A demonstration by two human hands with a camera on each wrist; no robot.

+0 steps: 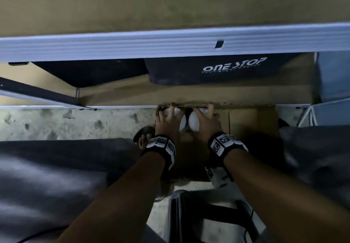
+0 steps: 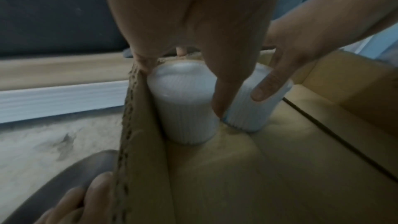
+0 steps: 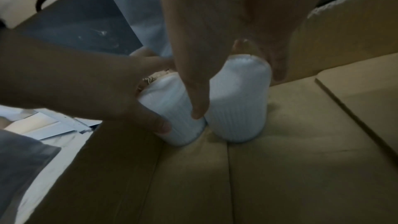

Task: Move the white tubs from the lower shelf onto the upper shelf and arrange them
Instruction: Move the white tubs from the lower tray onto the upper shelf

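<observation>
The left hand [image 1: 167,123] is grasping one ribbed white tub [image 2: 183,101]; the right hand [image 1: 205,123] is grasping the other tub [image 3: 239,101]. Both tubs are standing, touching, in the far left corner of the cardboard box [image 1: 253,121].

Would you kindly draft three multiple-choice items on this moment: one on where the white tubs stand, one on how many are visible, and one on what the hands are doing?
1. Where do the white tubs stand?
A. In a cardboard box
B. On the upper shelf
C. On the black bag

2. How many white tubs are visible?
A. One
B. Two
C. Four

3. What are the hands doing?
A. Both hang idle
B. Only one touches a tub
C. Each grips one tub

Key:
1 A: the left tub and the right tub stand upright on the floor of the cardboard box, side by side in its corner.
2 B: only these two show in any view.
3 C: the left hand wraps its fingers around the left tub, and the right hand around the right tub.
</observation>
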